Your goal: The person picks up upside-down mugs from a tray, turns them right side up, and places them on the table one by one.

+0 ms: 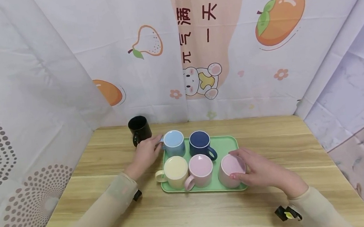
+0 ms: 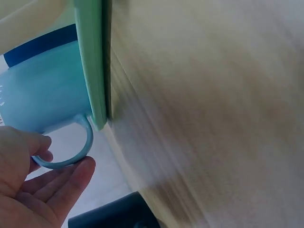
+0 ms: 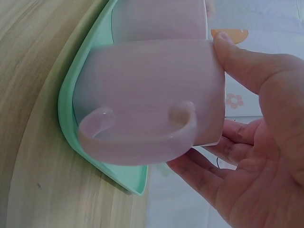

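Left hand point(image 1: 146, 152) fingers curl at the light blue mug's point(image 1: 174, 143) handle, back-left of the green tray point(image 1: 227, 143); grip looks loose, hard to confirm. Right hand point(image 1: 259, 169) wraps the lilac mug point(image 1: 231, 170) at the front-right corner. Five mugs sit on the tray, navy point(image 1: 200, 143), yellow point(image 1: 175, 171) and pink point(image 1: 200, 169) included. Black mug point(image 1: 139, 129) remains off-tray, on the table point(image 1: 283, 137) behind the left hand: likely the last one.

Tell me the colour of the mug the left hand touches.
Light blue mug, clearest in the head view; left hand at its handle.
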### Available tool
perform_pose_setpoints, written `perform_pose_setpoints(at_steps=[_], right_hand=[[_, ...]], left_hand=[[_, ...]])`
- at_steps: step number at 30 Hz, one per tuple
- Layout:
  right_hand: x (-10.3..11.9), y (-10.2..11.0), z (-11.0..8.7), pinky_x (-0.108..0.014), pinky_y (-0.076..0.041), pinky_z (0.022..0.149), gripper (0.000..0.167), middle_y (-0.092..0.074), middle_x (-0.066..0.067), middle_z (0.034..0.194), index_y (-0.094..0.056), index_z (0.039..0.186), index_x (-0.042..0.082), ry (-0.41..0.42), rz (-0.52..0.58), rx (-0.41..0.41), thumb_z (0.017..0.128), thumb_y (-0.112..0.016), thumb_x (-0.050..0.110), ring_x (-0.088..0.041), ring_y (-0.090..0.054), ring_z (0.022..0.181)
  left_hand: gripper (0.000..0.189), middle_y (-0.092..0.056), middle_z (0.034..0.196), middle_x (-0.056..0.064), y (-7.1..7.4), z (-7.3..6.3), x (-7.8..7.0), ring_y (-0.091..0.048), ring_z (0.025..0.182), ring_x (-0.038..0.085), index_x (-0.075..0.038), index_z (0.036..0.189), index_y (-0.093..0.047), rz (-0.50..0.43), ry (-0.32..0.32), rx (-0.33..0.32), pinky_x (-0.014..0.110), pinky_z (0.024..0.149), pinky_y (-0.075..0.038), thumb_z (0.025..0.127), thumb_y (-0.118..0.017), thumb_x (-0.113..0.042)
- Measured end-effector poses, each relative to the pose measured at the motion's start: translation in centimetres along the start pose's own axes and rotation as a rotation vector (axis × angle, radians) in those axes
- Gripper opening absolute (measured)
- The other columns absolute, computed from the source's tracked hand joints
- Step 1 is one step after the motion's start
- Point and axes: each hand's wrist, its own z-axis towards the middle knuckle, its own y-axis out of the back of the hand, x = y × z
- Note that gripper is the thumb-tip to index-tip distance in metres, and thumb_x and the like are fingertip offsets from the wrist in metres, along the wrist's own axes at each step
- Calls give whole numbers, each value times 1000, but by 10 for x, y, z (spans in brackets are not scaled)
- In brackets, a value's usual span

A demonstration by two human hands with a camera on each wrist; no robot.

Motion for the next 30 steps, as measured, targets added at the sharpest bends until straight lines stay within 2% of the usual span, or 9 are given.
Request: perform_pose_setpoints(at_steps=[2,5,6,8,10,16,21,24,30], right_hand=[[1,0,0,-55,-59,102,72,-66,-11,133,-59,144,-1,5,5,-1,97,-84,47,-28,-65,120],[0,-1,-1,-55,-59,102,73,-66,-11,133,-59,145,-1,2,10,1,97,-84,47,-28,-65,121],[0,-1,-1,-55,-59,102,73,-66,-11,133,-59,145,-1,0,11,1,97,-84,48,-28,-65,121],[0,-1,-1,-55,-59,102,73,-66,-10,132,-58,145,-1,-6,12,3,97,-84,47,-28,-65,121],[1,-1,-2,-56,-59,103,74,-66,-11,132,-58,145,-1,-8,9,3,97,-84,48,-29,-65,121],[1,0,1,-55,-59,101,72,-66,-11,131,-58,145,-2,14,11,-2,97,-85,44,-28,-66,119],[0,-2,2,-54,-59,101,72,-66,-11,130,-57,144,-2,8,10,5,97,-85,43,-27,-66,118],[1,-2,1,-54,-60,102,72,-66,-11,131,-57,145,-3,1,23,10,97,-85,43,-27,-66,119],[2,0,0,-54,-59,102,73,-65,-12,131,-56,146,-4,-6,35,20,97,-84,43,-28,-65,119]], left_hand=[[27,-81,116,18,1,0,-1,-80,100,37,1,129,-76,12,-18,-20,55,80,-66,103,-76,-8],[6,-81,95,13,4,1,-3,-80,87,34,-2,107,-77,28,-34,-18,54,71,-66,103,-76,-7],[5,-78,88,10,5,1,-4,-78,82,33,-4,99,-74,36,-37,-11,53,68,-65,103,-76,-7],[18,-73,78,6,7,2,-5,-75,74,30,-8,87,-67,53,-36,5,52,64,-63,103,-76,-6],[24,-71,76,5,8,1,-6,-74,71,28,-9,82,-64,63,-35,13,51,63,-62,102,-76,-5],[23,-71,74,6,6,-3,-3,-65,63,21,-7,81,-65,48,-2,-25,43,60,-60,101,-76,-3],[18,-70,69,11,6,-5,-3,-62,57,21,-2,83,-69,37,-16,-115,43,54,-58,99,-75,2],[20,-69,68,13,10,-4,-4,-63,56,25,-1,81,-65,34,-17,-161,46,53,-58,99,-73,4],[3,-74,74,18,23,1,-4,-68,57,32,5,96,-73,43,-41,-288,52,55,-59,96,-72,8]])
